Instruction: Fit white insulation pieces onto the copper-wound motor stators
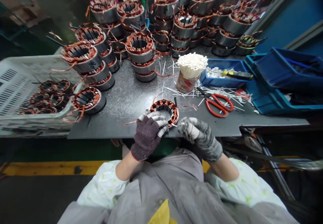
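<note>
A copper-wound motor stator (164, 109) lies flat near the front edge of the dark steel workbench (131, 99), with loose copper leads sticking out. My left hand (147, 135), in a dark knit glove with white-coated fingers, is curled over the stator's near left side and grips it. My right hand (200, 138), in a grey glove, sits just to the right, its bunched fingertips at the stator's lower right rim. I cannot tell whether those fingertips pinch anything.
Stacks of wound stators (140, 47) fill the bench's back and left. A white crate (22, 89) holds more at left. Nearby are a cup of white sleeves (191, 71), red-handled scissors (217, 105), a screwdriver in a blue tray (224, 74), and blue bins (285, 79).
</note>
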The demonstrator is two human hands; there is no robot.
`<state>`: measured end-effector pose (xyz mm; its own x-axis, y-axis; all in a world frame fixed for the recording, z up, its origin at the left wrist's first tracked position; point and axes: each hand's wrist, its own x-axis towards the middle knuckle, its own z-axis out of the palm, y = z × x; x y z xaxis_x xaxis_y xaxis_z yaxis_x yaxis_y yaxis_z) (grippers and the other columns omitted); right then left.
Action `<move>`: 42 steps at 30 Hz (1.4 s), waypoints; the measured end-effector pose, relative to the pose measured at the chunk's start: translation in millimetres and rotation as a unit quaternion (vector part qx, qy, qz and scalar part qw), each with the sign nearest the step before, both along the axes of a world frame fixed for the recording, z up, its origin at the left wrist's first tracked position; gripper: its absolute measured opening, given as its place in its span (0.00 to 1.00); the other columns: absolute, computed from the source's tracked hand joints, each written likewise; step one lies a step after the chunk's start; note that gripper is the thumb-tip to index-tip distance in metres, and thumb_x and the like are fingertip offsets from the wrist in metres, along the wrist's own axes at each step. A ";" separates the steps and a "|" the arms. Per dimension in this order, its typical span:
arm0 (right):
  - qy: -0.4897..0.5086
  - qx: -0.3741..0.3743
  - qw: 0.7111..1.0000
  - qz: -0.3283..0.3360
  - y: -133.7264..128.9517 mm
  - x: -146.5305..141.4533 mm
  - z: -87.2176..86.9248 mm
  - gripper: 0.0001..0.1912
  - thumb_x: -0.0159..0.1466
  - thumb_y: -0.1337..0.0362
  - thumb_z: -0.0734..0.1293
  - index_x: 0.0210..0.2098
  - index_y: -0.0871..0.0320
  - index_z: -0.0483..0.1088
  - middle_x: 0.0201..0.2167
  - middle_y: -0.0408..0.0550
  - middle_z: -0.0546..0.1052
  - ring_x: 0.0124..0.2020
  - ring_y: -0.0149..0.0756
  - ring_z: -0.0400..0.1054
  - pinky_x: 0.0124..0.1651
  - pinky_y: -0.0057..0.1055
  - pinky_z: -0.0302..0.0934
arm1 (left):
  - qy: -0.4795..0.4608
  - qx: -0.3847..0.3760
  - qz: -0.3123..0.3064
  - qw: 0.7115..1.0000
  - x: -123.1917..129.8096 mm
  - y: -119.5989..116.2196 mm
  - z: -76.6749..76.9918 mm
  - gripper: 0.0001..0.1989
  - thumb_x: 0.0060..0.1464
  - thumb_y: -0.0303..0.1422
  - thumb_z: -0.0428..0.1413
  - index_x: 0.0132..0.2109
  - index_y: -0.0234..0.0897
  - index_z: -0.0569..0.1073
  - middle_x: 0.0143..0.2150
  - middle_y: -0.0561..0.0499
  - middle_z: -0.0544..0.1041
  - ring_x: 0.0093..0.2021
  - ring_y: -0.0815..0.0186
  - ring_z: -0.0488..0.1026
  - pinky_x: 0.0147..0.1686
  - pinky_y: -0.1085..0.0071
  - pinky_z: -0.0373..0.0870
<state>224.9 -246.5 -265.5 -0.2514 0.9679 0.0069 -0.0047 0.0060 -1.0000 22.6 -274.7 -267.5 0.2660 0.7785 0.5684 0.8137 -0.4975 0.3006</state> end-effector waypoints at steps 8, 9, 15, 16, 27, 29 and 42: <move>-0.075 0.162 0.983 -0.032 24.6 5.1 14.1 0.15 0.69 0.55 0.64 0.48 0.52 0.77 0.49 0.50 0.81 0.52 0.44 0.76 0.55 0.43 0.72 | 0.011 0.028 0.030 0.999 9.4 -23.9 3.6 0.13 0.64 0.30 0.59 0.55 0.41 0.75 0.55 0.45 0.80 0.59 0.57 0.74 0.58 0.56 0.70; -0.103 0.209 0.972 -0.023 17.6 7.0 9.9 0.15 0.68 0.56 0.64 0.50 0.53 0.76 0.53 0.52 0.80 0.56 0.46 0.74 0.60 0.44 0.69 | 0.011 0.034 0.043 0.998 5.6 -25.3 5.0 0.13 0.63 0.29 0.60 0.54 0.40 0.75 0.54 0.44 0.80 0.57 0.57 0.75 0.56 0.58 0.72; -0.206 0.258 0.943 0.039 11.9 0.1 -15.3 0.14 0.70 0.61 0.61 0.44 0.56 0.78 0.50 0.55 0.80 0.55 0.45 0.74 0.61 0.45 0.66 | 0.087 -0.004 -0.042 0.995 -20.1 -3.8 21.0 0.06 0.66 0.35 0.57 0.47 0.41 0.78 0.46 0.48 0.82 0.49 0.61 0.77 0.47 0.65 0.75; -0.192 0.253 0.946 0.067 21.5 -0.6 -16.1 0.14 0.69 0.61 0.60 0.41 0.56 0.78 0.49 0.54 0.80 0.53 0.45 0.74 0.60 0.45 0.67 | 0.110 -0.006 -0.071 0.991 -23.4 3.5 23.3 0.07 0.66 0.36 0.57 0.46 0.41 0.79 0.46 0.48 0.82 0.48 0.61 0.78 0.47 0.64 0.75; -0.033 0.206 0.929 0.306 100.3 -14.8 -10.8 0.13 0.66 0.56 0.64 0.35 0.58 0.75 0.47 0.50 0.79 0.45 0.36 0.74 0.52 0.35 0.68 | 0.159 0.095 -0.183 0.966 -34.7 24.3 21.8 0.10 0.61 0.32 0.58 0.49 0.45 0.79 0.51 0.49 0.82 0.51 0.59 0.77 0.49 0.59 0.71; -0.025 0.179 0.935 0.306 101.7 -4.2 -11.9 0.14 0.64 0.55 0.67 0.44 0.57 0.76 0.48 0.50 0.79 0.45 0.36 0.74 0.50 0.35 0.69 | 0.154 0.092 -0.123 0.976 -32.6 16.8 21.0 0.11 0.61 0.31 0.58 0.50 0.46 0.78 0.52 0.49 0.82 0.60 0.54 0.74 0.59 0.50 0.66; -0.048 0.164 0.943 -0.287 183.9 29.7 34.9 0.11 0.53 0.57 0.71 0.32 0.57 0.75 0.30 0.47 0.80 0.34 0.37 0.72 0.45 0.40 0.70 | 0.052 0.124 -0.027 0.991 -11.4 2.0 -5.6 0.13 0.63 0.25 0.54 0.54 0.40 0.72 0.50 0.46 0.82 0.56 0.56 0.77 0.59 0.52 0.67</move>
<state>254.6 -62.6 -230.6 0.2979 0.8946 0.3332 0.1828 0.2892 -0.9397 11.3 -272.6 -273.1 0.3704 0.6012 0.7080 0.8045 -0.5887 0.0790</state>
